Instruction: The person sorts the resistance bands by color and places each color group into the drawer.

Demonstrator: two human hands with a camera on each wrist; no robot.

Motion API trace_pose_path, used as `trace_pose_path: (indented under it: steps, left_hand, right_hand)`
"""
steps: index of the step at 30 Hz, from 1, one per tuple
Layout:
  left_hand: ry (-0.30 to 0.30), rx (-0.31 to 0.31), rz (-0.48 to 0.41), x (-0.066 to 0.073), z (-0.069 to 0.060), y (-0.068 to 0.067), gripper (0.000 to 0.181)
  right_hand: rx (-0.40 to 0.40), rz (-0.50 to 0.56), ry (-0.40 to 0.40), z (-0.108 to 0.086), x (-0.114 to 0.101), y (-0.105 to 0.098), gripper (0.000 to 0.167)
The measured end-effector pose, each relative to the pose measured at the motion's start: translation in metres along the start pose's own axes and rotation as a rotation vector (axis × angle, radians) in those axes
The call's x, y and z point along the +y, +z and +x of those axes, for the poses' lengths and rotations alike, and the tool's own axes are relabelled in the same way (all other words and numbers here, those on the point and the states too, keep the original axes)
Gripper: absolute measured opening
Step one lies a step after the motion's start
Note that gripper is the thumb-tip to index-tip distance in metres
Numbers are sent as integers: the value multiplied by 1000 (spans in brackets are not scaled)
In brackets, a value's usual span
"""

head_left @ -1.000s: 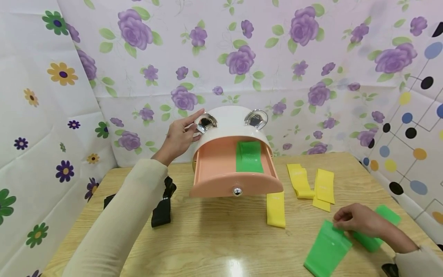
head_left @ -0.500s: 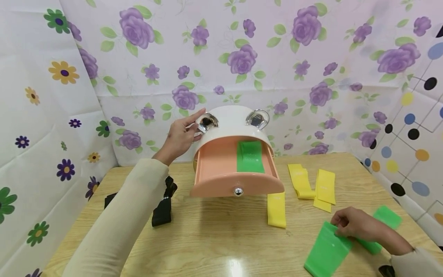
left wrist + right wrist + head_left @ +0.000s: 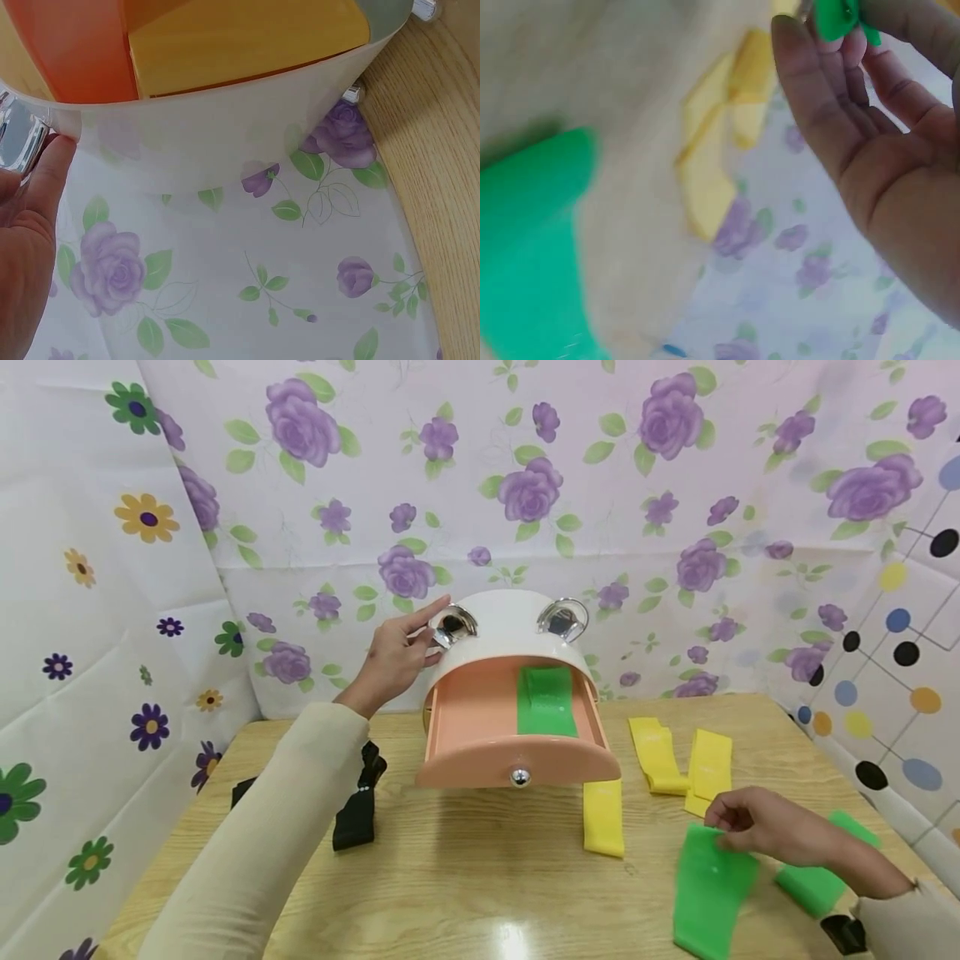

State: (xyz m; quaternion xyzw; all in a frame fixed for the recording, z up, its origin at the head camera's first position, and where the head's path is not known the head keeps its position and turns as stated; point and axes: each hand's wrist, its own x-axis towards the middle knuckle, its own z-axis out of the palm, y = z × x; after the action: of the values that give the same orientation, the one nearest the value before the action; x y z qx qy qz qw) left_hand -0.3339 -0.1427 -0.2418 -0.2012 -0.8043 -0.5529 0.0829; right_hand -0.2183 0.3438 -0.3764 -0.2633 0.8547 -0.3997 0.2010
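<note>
My left hand [image 3: 393, 656] grips the chrome eye-shaped knob [image 3: 453, 625] on the left of a white container [image 3: 502, 618]. Its pink drawer [image 3: 480, 702] is pulled out, and a folded green band [image 3: 547, 702] lies in the right part. At the front right, my right hand [image 3: 787, 831] pinches the top edge of another green band [image 3: 712, 893], which hangs down from the fingers. In the right wrist view the right hand [image 3: 885, 127] holds a bit of green between its fingertips.
Yellow bands [image 3: 656, 756] lie right of the drawer, one [image 3: 603, 818] partly beneath it. Another green band [image 3: 813, 885] rests behind the right wrist. Black bands [image 3: 355, 818] lie on the left of the wooden table [image 3: 450, 893]. Flowered cloth [image 3: 480, 485] hangs behind.
The green band pinched by my right hand has come up a little at its top and hangs more upright. My left hand keeps its place on the knob.
</note>
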Motion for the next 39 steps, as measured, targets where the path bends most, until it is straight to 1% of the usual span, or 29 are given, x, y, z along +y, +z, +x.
trace_pose_path:
  steps: [2,5,7,14,21,25,29,35,39]
  left_hand:
    - [0,-5,-10,-1,0,0,52]
    - [2,-11,-15,-2,0,0,52]
    - [11,-14,-9,-4,-1,0,53]
    - [64,-23,42,-6,-3,3,55]
    - [108,-35,118,-9,-4,0,56]
    - [68,-46,106,-6,-3,-2,55]
    - [17,-47,80,-1,-2,-3,55]
    - [-18,-46,44,3,-2,-3,55]
    - [-21,-47,34,3,-1,-3,55]
  right_hand:
    - [-11,23,-44,3,-9,-2,10]
    - [-18,41,-87,5,-24,-6,10]
    - [-8,30,-110,6,-34,-9,9]
    - [70,-33,-120,6,-73,-26,7]
    - [139,-98,-143,16,-99,-46,7]
    - [222,-153,-139,20,-115,-59,8]
    - [283,-212,-144,24,-137,-72,9]
    - [348,-268,-159,34,-169,-93,10]
    - [391,-319,-127,43,-192,-103,11]
